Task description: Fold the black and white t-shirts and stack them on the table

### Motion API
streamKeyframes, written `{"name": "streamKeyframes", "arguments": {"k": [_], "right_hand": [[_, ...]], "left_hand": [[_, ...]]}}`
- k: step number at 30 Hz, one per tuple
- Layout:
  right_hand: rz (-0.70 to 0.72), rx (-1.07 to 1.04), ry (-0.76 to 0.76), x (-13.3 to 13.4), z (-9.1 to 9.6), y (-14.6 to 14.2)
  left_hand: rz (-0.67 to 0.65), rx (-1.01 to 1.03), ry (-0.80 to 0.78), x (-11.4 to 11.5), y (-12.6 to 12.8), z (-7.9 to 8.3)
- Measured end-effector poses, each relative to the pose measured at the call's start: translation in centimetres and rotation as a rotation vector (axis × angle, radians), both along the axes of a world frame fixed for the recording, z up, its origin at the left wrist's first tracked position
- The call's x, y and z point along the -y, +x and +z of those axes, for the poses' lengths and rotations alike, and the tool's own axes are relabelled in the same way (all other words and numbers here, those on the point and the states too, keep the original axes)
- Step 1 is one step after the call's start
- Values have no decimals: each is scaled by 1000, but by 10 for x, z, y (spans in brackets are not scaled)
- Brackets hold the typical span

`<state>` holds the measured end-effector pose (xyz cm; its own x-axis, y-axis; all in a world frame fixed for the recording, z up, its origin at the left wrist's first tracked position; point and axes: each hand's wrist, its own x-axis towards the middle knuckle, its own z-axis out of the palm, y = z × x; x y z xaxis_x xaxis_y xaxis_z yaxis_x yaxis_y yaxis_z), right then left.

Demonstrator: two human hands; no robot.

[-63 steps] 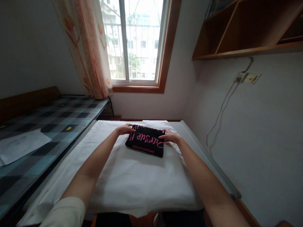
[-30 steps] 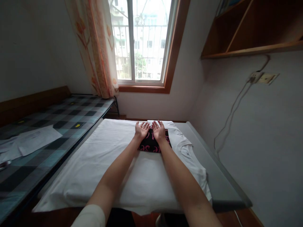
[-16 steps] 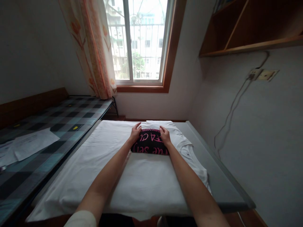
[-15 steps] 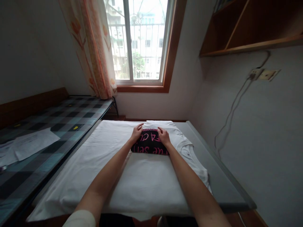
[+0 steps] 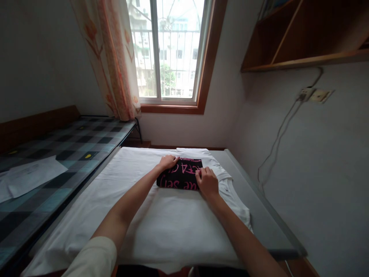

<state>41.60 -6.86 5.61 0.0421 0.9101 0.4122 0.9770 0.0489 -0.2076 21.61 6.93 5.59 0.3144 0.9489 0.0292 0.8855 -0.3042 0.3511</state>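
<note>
Lying crosswise under curled hands point(image 5: 168, 162) point(image 5: 208, 182), grip unclear: folded black cloth point(image 5: 184, 174), long axis left to right.

Plain cream sleeve point(image 5: 93, 257) with a rounded hem near the left elbow, bare forearms point(image 5: 127, 209), bare fingers point(image 5: 208, 172)

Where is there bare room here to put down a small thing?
Room shows on the grey tabletop between the white garment and the right wall, and on the checked mattress between the papers and the curtain. It is crowded around the folded black cloth, with the left hand and right hand at its ends.
</note>
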Motion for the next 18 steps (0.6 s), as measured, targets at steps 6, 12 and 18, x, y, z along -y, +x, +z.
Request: {"name": "streamKeyframes", "arguments": {"k": [6, 12, 18], "right_hand": [[24, -230, -436, 52, 1, -8], [16, -1563, -763, 63, -12, -35], [-49, -2115, -291, 58, -31, -55]], "left_hand": [[-124, 47, -107, -15, 7, 7], [-133, 122, -145, -12, 18, 9], [-86, 213, -169, -8, 16, 14]]}}
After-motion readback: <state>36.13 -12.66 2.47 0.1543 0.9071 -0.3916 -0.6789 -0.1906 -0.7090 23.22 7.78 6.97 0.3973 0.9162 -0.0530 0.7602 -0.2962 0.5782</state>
